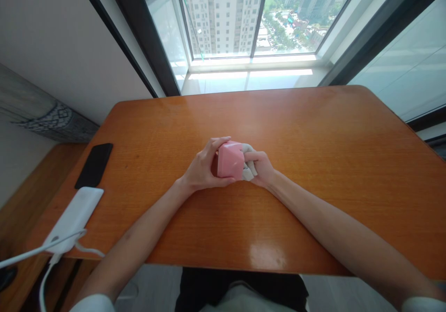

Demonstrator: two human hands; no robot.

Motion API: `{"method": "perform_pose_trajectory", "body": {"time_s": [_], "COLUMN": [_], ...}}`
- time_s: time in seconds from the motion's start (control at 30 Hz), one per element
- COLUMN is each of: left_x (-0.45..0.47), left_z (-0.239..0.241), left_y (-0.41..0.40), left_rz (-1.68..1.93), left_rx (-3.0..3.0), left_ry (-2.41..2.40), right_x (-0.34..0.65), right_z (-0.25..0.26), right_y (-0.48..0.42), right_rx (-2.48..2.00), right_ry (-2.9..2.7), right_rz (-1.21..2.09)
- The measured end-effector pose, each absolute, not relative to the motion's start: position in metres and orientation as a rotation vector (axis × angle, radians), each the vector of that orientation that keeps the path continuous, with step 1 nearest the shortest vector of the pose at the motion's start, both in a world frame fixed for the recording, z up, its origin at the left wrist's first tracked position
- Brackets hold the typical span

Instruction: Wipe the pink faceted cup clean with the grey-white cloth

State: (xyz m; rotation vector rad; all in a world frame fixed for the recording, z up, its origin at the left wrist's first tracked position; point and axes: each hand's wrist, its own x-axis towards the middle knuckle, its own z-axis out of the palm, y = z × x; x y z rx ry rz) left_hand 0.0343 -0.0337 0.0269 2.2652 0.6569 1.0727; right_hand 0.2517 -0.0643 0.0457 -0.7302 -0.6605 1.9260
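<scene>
Over the middle of the wooden table (181,140), my left hand (205,168) grips a small pink box-shaped object (230,161) from its left side, thumb below and fingers above. A crumpled light grey cloth (249,170) presses against the right side of the pink object. My right hand (260,165) is closed on this cloth, its index finger reaching toward the pink surface. The palm side of the right hand and the far side of the pink object are hidden.
At the table's left edge lie a black phone (94,165) and a white power bank (75,219) with white cables plugged in. A window (251,19) stands behind the table. A grey patterned curtain (45,107) hangs at the left.
</scene>
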Motion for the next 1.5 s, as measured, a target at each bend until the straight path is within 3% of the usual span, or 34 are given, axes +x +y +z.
{"method": "perform_pose_trajectory", "body": {"time_s": [0.23,0.57,0.83,1.07,1.33,1.5], "left_x": [0.030,0.040,0.032,0.037,0.032,0.035], "left_z": [0.018,0.030,0.020,0.029,0.019,0.024], "left_y": [-0.028,-0.038,-0.029,-0.038,-0.030,-0.036], "left_rz": [1.140,1.105,1.189,1.155,1.104,1.154], "left_rx": [2.588,2.346,2.686,2.361,2.551,2.377], "left_ry": [0.385,0.694,0.384,0.668,0.447,0.593], "right_x": [0.255,0.255,0.259,0.254,0.257,0.253], "right_z": [0.049,0.039,0.044,0.045,0.043,0.046], "right_y": [-0.064,-0.062,-0.061,-0.065,-0.062,-0.065], "right_rx": [-0.753,-0.706,-0.720,-0.745,-0.744,-0.727], "right_ry": [-0.562,-0.654,-0.596,-0.669,-0.612,-0.667], "right_rz": [1.939,1.876,1.932,1.883,1.893,1.876]}}
